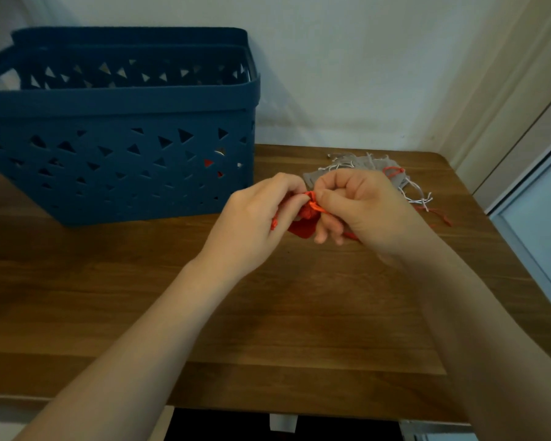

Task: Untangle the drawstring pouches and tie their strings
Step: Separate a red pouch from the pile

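A small red drawstring pouch [303, 225] hangs between my two hands above the wooden table [268, 313]. My left hand [255, 218] pinches one side of its orange-red string [314, 203] at the gathered neck. My right hand [360, 208] pinches the other side, fingers curled. Behind my right hand lies a heap of grey pouches [363, 167] with tangled white strings [417, 194] and a red string [393, 170] among them. Much of the red pouch is hidden by my fingers.
A tall dark blue plastic basket [118, 154] with triangular holes stands at the back left, something red showing through a hole. A white wall runs behind the table. A door frame and glass panel lie to the right. A loose red string end [442, 218] lies near the right edge.
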Demonstrator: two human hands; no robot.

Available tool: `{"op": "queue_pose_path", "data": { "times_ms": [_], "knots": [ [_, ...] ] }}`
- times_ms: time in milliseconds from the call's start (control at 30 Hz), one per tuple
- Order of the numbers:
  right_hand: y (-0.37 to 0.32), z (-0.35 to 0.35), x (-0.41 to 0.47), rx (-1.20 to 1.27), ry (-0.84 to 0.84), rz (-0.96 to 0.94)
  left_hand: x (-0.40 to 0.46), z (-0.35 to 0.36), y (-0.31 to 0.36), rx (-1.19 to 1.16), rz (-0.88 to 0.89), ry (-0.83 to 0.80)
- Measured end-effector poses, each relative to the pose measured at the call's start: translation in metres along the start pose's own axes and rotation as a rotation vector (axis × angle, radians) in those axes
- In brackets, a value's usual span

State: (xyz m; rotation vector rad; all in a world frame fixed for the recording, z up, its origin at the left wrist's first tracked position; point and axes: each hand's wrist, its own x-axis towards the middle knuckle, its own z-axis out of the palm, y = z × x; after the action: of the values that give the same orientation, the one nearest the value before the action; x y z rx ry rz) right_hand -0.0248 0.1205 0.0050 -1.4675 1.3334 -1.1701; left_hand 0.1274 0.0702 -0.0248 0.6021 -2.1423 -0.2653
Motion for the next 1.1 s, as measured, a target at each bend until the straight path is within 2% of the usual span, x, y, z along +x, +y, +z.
{"op": "queue_pose_path", "data": {
  "times_ms": [100,233,367,500,600,700,800,900,1033,1100],
  "knots": [
    [0.002,0.003,0.001,-0.055,0.104,-0.019,-0.005,0.004,0.003,0.004,-0.004,0.013],
    [0.004,0.01,0.001,0.058,0.217,-0.004,-0.006,0.008,0.007,-0.006,-0.05,0.065],
    [0.004,0.01,-0.001,0.085,0.212,-0.013,-0.003,0.009,0.009,-0.083,-0.117,0.104],
    [0.004,0.013,-0.002,-0.123,0.245,-0.068,0.002,0.008,0.014,-0.308,-0.324,0.009],
    [0.004,0.015,-0.004,-0.165,0.267,-0.116,0.004,0.009,0.013,-0.325,-0.356,-0.009],
    [0.005,0.017,-0.004,-0.123,0.286,-0.138,0.003,0.009,0.015,-0.385,-0.356,0.031],
    [0.005,0.018,-0.003,0.032,0.243,-0.118,0.004,0.007,0.016,-0.399,-0.345,0.084],
    [0.004,0.016,-0.004,0.176,0.171,-0.118,0.006,0.006,0.016,-0.346,-0.337,0.104],
    [0.003,0.013,-0.004,0.213,0.173,-0.122,0.006,0.005,0.015,-0.256,-0.308,0.117],
    [0.003,0.012,-0.004,0.237,0.172,-0.067,0.004,0.008,0.013,-0.055,-0.22,0.112]
  ]
}}
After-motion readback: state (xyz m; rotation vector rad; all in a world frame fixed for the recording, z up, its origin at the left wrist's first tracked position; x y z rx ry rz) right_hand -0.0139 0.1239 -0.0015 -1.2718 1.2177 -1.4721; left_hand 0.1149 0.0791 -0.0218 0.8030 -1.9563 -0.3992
